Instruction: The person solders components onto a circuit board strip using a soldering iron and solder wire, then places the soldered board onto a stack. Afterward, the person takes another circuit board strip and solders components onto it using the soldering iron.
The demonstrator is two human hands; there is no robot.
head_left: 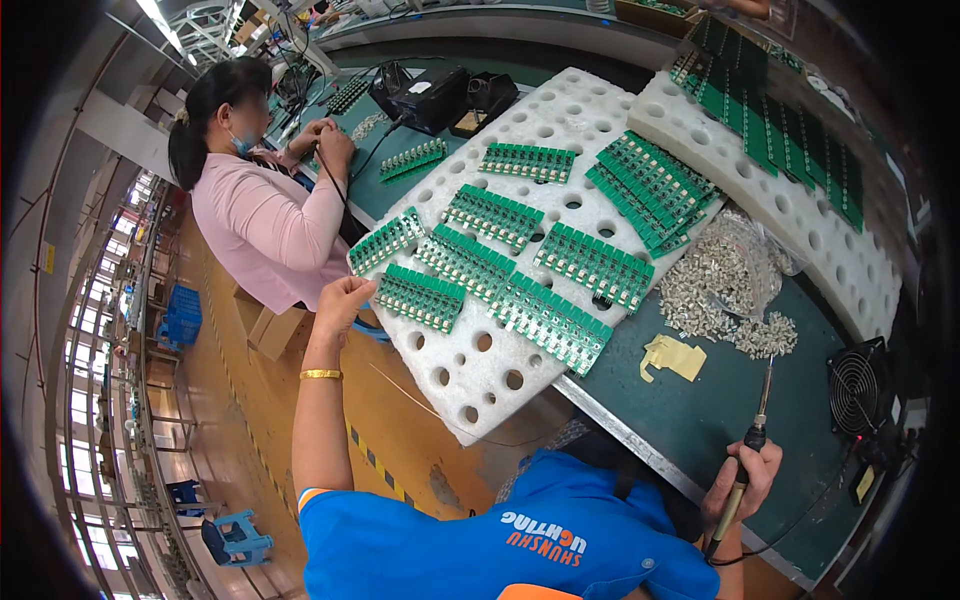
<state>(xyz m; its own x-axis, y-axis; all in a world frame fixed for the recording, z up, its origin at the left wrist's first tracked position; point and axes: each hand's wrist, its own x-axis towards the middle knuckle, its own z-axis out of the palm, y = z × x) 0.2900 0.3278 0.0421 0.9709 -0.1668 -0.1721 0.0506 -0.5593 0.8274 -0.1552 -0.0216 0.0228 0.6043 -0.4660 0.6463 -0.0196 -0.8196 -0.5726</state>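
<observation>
My right hand [742, 482] is wrapped round a soldering iron [757, 430]. The iron points away from me, its tip beside a heap of small whitish components [728, 280]. At the left edge of a white foam slab [465, 395], my left hand [345, 302] is closed, thumb and fingertips pinched at the left end of a green circuit board strip [420, 298]. Several more strips lie about it on the slab, one of them a strip [387, 242] just beyond my fingers. A stack of green boards [652, 190] rests at the slab's far right.
Yellow crumpled material [673, 357] lies near the components. On the right are a small black fan [856, 388] and a second foam slab [760, 180] bearing green boards. A co-worker in pink [265, 215] sits at the far left of the green bench [640, 405]. The iron's cord trails right.
</observation>
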